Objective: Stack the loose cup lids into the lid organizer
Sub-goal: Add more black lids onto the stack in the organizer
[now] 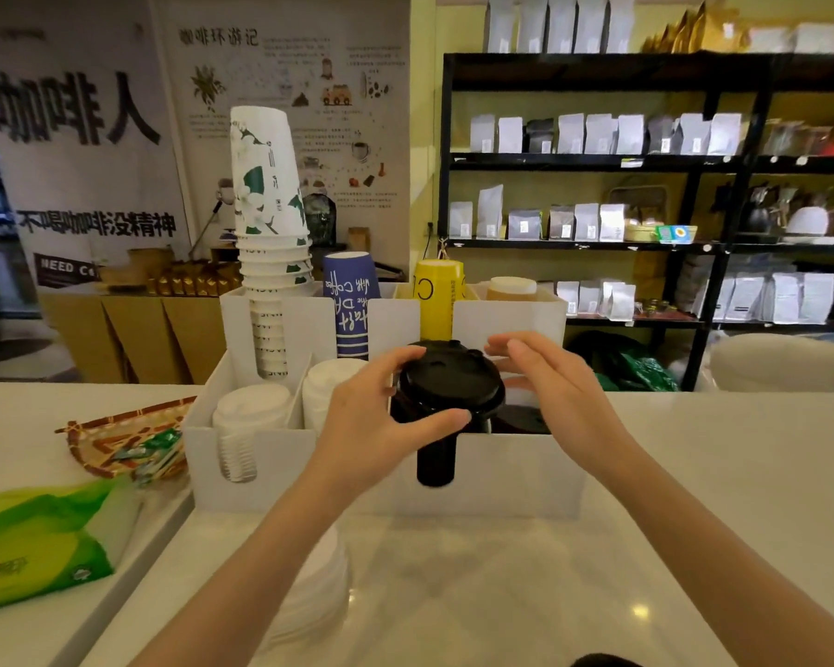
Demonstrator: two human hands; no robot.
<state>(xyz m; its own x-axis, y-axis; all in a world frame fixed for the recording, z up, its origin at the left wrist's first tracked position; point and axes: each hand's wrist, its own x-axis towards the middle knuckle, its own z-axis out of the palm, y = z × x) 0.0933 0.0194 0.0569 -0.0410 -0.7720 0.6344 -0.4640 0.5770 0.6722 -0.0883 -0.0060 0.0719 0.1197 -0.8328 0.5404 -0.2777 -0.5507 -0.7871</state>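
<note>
Over the lid organizer [501, 474] at the tabletop's [501, 570] far edge, the left hand [371, 421] grips a black lid [449, 382] for stacking; the right hand [550, 382] hovers open, steadying.

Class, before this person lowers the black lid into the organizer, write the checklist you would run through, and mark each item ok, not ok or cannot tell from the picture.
1. Left hand has a grip on the round black plastic lid: ok, thumb and fingers pinch its rim.
2. Right hand steadies it: cannot tell, fingers hover at the far edge.
3. Lid sits over the black-lid slot of the white box-shaped lid organizer: ok, a black stack shows through the front cutout below.
4. Lid is level: not ok, it tilts slightly.
5. White lids are kept in separate compartments: ok.
6. More loose white lids wait on the counter: ok.
</note>
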